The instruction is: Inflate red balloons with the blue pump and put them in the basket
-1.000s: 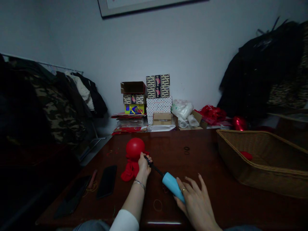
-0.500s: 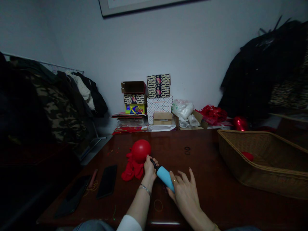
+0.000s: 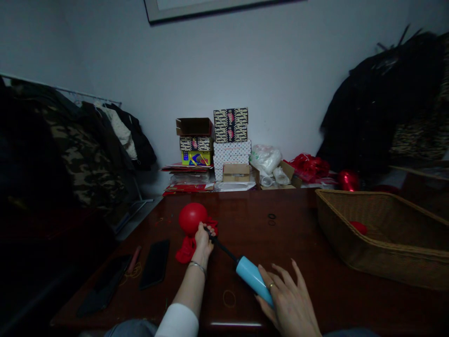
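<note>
A blue hand pump (image 3: 251, 277) with a black rod and nozzle end slants across the table's middle. My left hand (image 3: 204, 239) is closed around its black end, where the neck of a partly inflated red balloon (image 3: 191, 218) meets it. My right hand (image 3: 286, 296) grips the blue barrel between thumb and forefinger, the other fingers stretched out. The black rod (image 3: 226, 250) shows between the two hands. Flat red balloons (image 3: 185, 250) lie beneath and beside the inflated one.
A wicker basket (image 3: 386, 262) with a red balloon (image 3: 359, 228) inside stands on the right. Two dark phone-like slabs (image 3: 154, 264) lie at left. Rubber bands (image 3: 229, 298) are scattered about. Boxes (image 3: 231, 125) and plastic bags (image 3: 266, 159) are stacked at the back.
My hands have moved apart, drawing the pump's black rod out of the blue barrel. The balloon has shifted left with my left hand, and my right hand has moved right and nearer.
</note>
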{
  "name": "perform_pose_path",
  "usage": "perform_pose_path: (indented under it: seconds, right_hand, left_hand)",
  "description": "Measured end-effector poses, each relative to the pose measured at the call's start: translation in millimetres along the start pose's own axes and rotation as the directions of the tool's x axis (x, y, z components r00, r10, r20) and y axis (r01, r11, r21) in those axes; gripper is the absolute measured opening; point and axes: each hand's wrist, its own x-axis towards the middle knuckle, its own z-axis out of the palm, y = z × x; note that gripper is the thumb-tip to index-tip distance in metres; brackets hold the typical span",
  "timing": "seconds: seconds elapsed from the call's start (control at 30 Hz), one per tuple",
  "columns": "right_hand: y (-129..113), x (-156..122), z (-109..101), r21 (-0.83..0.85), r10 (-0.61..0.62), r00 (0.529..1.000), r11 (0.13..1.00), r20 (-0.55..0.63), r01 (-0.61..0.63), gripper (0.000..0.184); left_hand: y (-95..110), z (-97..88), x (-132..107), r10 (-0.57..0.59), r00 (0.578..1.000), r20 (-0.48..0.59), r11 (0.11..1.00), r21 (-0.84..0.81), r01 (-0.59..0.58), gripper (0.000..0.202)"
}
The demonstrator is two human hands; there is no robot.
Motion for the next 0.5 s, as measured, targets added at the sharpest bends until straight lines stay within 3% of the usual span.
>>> perform_pose_path:
  seconds: [0.3, 0.5]
  right_hand:
    - [1, 1, -6, 0.008, 0.019, 0.999, 1.000, -0.033, -0.019, 0.045]
    - [-10, 18, -2, -0.026, 0.058, 0.997, 0.998, 0.050, -0.056, 0.046]
  left_hand:
    - [-4, 7.1, -9, -0.006, 1.000, 0.017, 0.999, -0.035, 0.006, 0.025]
    - [-18, 12.2, -22, -0.047, 0.998, 0.031, 0.998, -0.035, 0.048, 0.024]
